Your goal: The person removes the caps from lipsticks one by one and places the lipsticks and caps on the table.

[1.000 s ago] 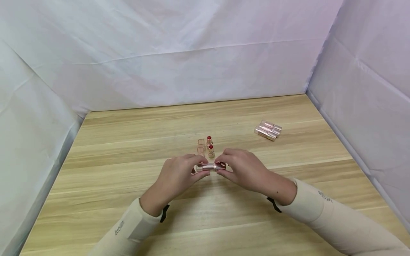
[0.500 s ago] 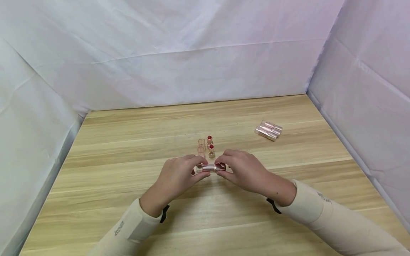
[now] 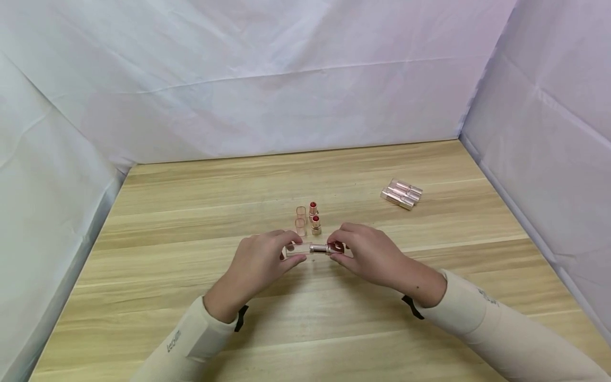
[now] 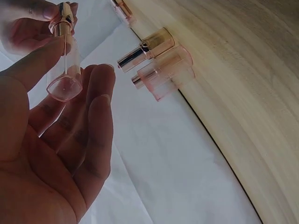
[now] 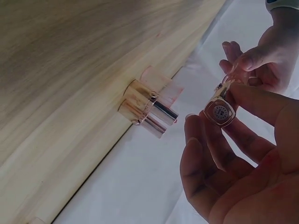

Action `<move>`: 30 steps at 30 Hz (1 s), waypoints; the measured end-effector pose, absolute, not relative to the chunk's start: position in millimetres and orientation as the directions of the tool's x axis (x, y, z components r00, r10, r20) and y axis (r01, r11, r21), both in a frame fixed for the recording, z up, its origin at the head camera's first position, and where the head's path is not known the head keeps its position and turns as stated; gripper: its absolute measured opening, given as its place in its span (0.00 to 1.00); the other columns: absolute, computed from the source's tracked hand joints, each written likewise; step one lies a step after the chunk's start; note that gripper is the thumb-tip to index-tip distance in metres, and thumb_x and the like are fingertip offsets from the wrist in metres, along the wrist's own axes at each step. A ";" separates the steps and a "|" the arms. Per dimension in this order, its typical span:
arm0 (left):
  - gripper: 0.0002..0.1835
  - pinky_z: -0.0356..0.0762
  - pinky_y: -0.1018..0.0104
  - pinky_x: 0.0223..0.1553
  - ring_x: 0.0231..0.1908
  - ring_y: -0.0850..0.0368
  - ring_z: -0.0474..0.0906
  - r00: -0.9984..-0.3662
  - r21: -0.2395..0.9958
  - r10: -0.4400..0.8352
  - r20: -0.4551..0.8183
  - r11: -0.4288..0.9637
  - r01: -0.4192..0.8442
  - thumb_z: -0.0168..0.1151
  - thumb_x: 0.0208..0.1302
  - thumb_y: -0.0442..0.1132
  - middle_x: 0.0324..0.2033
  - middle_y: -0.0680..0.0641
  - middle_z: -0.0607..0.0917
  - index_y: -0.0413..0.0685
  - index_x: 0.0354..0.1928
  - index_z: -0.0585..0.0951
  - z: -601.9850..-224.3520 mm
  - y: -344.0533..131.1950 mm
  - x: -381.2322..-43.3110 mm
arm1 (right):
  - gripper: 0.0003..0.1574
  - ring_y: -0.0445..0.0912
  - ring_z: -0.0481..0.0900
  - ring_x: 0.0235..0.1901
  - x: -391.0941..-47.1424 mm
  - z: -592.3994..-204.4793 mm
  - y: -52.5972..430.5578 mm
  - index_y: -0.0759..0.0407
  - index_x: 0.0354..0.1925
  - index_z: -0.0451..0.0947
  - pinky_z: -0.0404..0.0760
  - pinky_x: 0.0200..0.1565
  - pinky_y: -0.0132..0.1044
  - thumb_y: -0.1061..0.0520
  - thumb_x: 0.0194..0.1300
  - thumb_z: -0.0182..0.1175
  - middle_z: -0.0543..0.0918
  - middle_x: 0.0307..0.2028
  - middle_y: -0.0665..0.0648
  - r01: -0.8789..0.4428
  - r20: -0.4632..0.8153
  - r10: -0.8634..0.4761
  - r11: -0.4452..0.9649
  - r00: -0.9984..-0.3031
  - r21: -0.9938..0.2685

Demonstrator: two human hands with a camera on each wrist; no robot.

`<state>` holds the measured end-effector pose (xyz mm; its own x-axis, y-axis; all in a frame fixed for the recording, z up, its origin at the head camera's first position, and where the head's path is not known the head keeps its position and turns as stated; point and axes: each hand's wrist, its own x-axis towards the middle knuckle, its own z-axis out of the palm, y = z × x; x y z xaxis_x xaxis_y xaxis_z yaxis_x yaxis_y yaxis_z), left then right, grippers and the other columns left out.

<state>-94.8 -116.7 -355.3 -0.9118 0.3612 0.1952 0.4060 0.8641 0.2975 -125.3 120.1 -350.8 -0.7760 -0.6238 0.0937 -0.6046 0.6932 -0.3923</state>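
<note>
Between both hands a lipstick is held level above the table. My left hand (image 3: 262,260) pinches its clear pinkish cap (image 3: 299,249) between thumb and fingers. On the other side my right hand (image 3: 369,257) pinches the rose-gold base of the lipstick tube (image 3: 319,248). Much of the metal tube shows outside the cap, and its tip is at the cap's mouth; whether it is still slightly inside I cannot tell. A round label (image 5: 220,112) on the base's underside faces the right wrist view. Just beyond the hands stand two uncapped red lipsticks (image 3: 316,225) and two clear caps (image 3: 300,228).
Several capped lipsticks (image 3: 402,194) lie side by side at the back right of the wooden table (image 3: 191,212). White cloth (image 3: 286,106) hangs behind the table and along both sides.
The cap and tube have been drawn apart lengthwise: my left hand has moved slightly left with the cap, my right hand slightly right with the tube. The standing lipsticks and caps stay put.
</note>
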 end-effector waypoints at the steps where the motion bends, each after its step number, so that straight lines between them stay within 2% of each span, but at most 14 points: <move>1: 0.14 0.67 0.72 0.21 0.22 0.69 0.75 -0.912 0.298 0.360 0.197 0.864 0.406 0.75 0.56 0.54 0.31 0.59 0.88 0.58 0.41 0.86 -355.9 -117.1 -95.0 | 0.10 0.37 0.73 0.28 -125.7 -351.1 120.6 0.50 0.40 0.85 0.72 0.29 0.29 0.53 0.60 0.73 0.82 0.35 0.46 -0.602 0.091 -0.623 0.693 -0.777 -0.397; 7: 0.14 0.71 0.70 0.22 0.25 0.68 0.79 -0.915 0.314 0.354 0.192 0.862 0.399 0.75 0.57 0.51 0.32 0.59 0.88 0.57 0.42 0.85 -360.0 -118.8 -96.3 | 0.10 0.37 0.72 0.28 -128.8 -354.1 123.8 0.50 0.40 0.85 0.72 0.28 0.29 0.53 0.60 0.73 0.82 0.34 0.45 -0.585 0.081 -0.609 0.705 -0.789 -0.401; 15: 0.13 0.74 0.66 0.25 0.28 0.64 0.82 -0.939 0.332 0.329 0.098 0.879 0.343 0.73 0.59 0.49 0.30 0.56 0.89 0.55 0.43 0.84 -365.3 -121.9 -101.1 | 0.10 0.38 0.75 0.29 -132.8 -361.2 128.7 0.51 0.41 0.85 0.73 0.29 0.30 0.54 0.61 0.72 0.82 0.34 0.46 -0.560 0.073 -0.590 0.713 -0.804 -0.422; 19: 0.12 0.72 0.65 0.25 0.27 0.63 0.80 -0.943 0.329 0.327 0.063 0.885 0.329 0.72 0.60 0.49 0.30 0.56 0.88 0.55 0.43 0.83 -369.3 -121.4 -106.4 | 0.09 0.37 0.80 0.33 -136.2 -363.8 130.7 0.51 0.41 0.84 0.78 0.34 0.31 0.56 0.60 0.72 0.83 0.34 0.45 -0.543 0.052 -0.583 0.715 -0.811 -0.441; 23: 0.13 0.69 0.66 0.23 0.24 0.63 0.73 -0.945 0.340 0.323 0.046 0.885 0.318 0.72 0.60 0.50 0.32 0.55 0.85 0.56 0.43 0.84 -372.5 -119.7 -112.3 | 0.09 0.37 0.81 0.35 -139.6 -365.5 131.7 0.50 0.40 0.84 0.80 0.36 0.32 0.56 0.60 0.71 0.85 0.35 0.45 -0.521 0.020 -0.577 0.721 -0.816 -0.457; 27: 0.14 0.70 0.65 0.24 0.24 0.62 0.74 -0.950 0.340 0.310 0.034 0.890 0.303 0.73 0.59 0.52 0.35 0.52 0.82 0.56 0.43 0.85 -375.0 -118.3 -116.8 | 0.09 0.38 0.81 0.35 -143.0 -367.7 131.1 0.50 0.40 0.84 0.80 0.37 0.33 0.56 0.60 0.71 0.86 0.35 0.45 -0.519 0.007 -0.581 0.722 -0.814 -0.459; 30: 0.13 0.70 0.65 0.24 0.24 0.61 0.74 -0.951 0.344 0.308 0.029 0.890 0.298 0.73 0.59 0.53 0.32 0.53 0.80 0.57 0.42 0.85 -376.7 -117.5 -119.6 | 0.09 0.41 0.80 0.38 -145.1 -369.9 128.9 0.50 0.40 0.85 0.79 0.39 0.35 0.56 0.59 0.72 0.85 0.36 0.46 -0.534 0.021 -0.588 0.719 -0.809 -0.444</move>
<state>-119.6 -117.5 -376.7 -0.9511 0.3077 0.0285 0.2983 0.8903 0.3441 -145.1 128.9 -369.9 -0.8086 -0.5880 0.0207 -0.5344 0.7192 -0.4441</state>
